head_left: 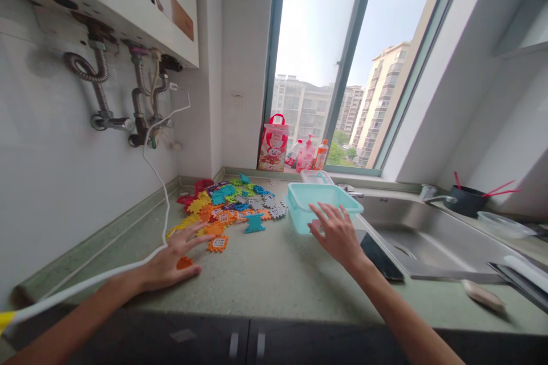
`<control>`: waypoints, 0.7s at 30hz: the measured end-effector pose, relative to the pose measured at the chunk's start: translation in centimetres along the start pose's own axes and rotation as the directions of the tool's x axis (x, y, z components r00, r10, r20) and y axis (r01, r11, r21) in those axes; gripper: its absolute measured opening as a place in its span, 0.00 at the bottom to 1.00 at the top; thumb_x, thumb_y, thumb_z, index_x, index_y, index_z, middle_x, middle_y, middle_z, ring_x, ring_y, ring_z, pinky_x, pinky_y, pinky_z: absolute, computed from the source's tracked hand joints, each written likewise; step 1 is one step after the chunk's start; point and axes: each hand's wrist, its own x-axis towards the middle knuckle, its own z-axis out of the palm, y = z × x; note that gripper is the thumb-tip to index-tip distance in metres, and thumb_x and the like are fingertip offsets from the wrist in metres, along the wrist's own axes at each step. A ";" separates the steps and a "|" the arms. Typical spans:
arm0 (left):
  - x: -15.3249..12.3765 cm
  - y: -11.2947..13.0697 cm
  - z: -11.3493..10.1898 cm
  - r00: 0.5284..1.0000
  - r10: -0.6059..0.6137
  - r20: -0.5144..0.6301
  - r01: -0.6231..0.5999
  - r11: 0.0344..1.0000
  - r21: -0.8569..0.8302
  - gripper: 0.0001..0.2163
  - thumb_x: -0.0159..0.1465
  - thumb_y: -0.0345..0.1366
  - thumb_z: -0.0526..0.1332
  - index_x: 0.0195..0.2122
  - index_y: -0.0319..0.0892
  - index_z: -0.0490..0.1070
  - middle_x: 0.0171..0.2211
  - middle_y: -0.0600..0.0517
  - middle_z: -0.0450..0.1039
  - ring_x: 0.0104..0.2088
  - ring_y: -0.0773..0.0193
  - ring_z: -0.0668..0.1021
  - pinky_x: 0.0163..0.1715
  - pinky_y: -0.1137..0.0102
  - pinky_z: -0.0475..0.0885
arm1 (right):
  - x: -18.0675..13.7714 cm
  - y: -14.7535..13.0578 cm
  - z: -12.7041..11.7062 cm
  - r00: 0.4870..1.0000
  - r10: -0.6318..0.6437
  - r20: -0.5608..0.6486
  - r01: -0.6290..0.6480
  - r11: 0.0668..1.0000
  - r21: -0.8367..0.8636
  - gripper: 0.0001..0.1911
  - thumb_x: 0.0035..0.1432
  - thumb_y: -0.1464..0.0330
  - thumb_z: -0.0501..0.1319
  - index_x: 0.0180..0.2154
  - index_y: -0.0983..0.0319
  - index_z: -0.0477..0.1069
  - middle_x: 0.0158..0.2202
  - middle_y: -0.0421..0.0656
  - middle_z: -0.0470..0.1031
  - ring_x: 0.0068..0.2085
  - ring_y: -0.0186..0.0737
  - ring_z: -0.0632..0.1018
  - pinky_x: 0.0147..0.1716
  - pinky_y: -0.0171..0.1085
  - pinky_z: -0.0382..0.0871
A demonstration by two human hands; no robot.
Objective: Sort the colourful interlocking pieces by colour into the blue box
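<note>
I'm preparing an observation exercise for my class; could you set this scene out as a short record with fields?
Place: counter beside metal sink
Left hand: open, at the near edge of the colourful notched pieces
Right hand: open, at the near side of the turquoise tub; contact unclear
Pieces: loose pile, left of the tub
By window: red-handled bag, three bottles

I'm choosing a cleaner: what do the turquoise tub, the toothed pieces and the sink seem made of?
Turquoise tub: probably plastic, translucent, with a moulded rim.
Toothed pieces: likely matte plastic, crisply shaped in solid colours.
Sink: apparently stainless steel, satin grey with soft reflections.
</note>
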 end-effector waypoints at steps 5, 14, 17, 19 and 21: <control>3.0 -3.9 0.7 0.992 -0.014 -0.126 0.031 0.991 0.129 0.23 0.64 0.51 0.67 0.61 0.60 0.75 0.66 0.50 0.70 0.65 0.43 0.71 0.67 0.47 0.64 | 1.7 1.9 1.7 0.998 -0.003 0.058 0.009 0.994 -0.105 0.23 0.72 0.62 0.53 0.64 0.55 0.71 0.51 0.53 0.80 0.50 0.58 0.73 0.60 0.57 0.58; 7.2 4.8 3.1 0.924 0.381 0.031 -0.378 0.898 0.227 0.14 0.72 0.42 0.60 0.57 0.50 0.75 0.60 0.47 0.75 0.64 0.49 0.72 0.67 0.49 0.64 | 1.7 6.1 3.1 0.999 0.041 0.023 -0.036 0.981 -0.190 0.23 0.68 0.68 0.53 0.62 0.59 0.71 0.47 0.55 0.80 0.47 0.59 0.74 0.53 0.57 0.63; 10.5 7.7 6.7 0.882 0.471 0.015 -0.468 0.870 0.156 0.12 0.72 0.39 0.59 0.53 0.49 0.76 0.57 0.47 0.77 0.61 0.53 0.75 0.64 0.54 0.68 | 1.6 6.4 3.1 0.998 0.039 -0.053 -0.046 0.989 -0.139 0.24 0.65 0.71 0.55 0.61 0.59 0.72 0.53 0.54 0.78 0.53 0.59 0.74 0.61 0.63 0.59; 13.2 8.8 8.9 0.870 0.493 0.008 -0.491 0.864 0.109 0.12 0.72 0.40 0.58 0.52 0.48 0.76 0.57 0.47 0.78 0.61 0.54 0.75 0.63 0.56 0.69 | 1.5 5.5 3.1 0.991 0.009 -0.131 -0.020 0.996 -0.082 0.26 0.63 0.72 0.55 0.62 0.59 0.70 0.61 0.54 0.72 0.61 0.60 0.70 0.66 0.66 0.52; 15.9 9.5 10.7 0.852 0.523 0.037 -0.524 0.848 0.078 0.12 0.71 0.38 0.58 0.53 0.47 0.76 0.58 0.47 0.76 0.63 0.55 0.73 0.64 0.57 0.67 | 1.3 3.6 3.3 0.985 -0.081 -0.152 0.088 0.995 0.038 0.28 0.64 0.73 0.55 0.65 0.56 0.68 0.67 0.51 0.66 0.67 0.57 0.65 0.70 0.64 0.50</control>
